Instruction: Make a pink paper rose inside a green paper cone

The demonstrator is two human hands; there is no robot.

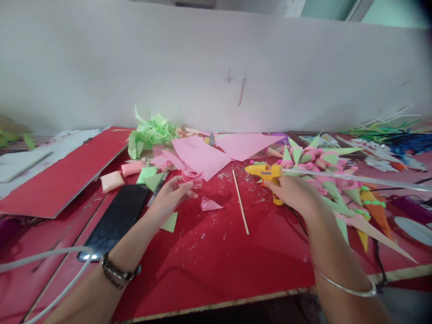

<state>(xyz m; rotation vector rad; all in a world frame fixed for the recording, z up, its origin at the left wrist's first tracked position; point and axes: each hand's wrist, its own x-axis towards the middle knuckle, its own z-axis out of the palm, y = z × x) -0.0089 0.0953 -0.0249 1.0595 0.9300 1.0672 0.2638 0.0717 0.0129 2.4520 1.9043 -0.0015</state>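
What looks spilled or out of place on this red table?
Small whitish, wispy scraps litter the red tabletop around the thin pale wooden stick, near the yellow plastic glue gun; they look like uncleared debris.

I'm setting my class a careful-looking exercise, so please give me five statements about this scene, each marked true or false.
1. The right hand holds a yellow glue gun. True.
2. The left hand holds a pair of scissors. False: the left hand holds a curled pink piece.
3. A thin stick lies on the red tabletop between the two hands. True.
4. The black phone lies to the right of the stick. False: the phone lies to its left.
5. A bangle circles the right arm. True.
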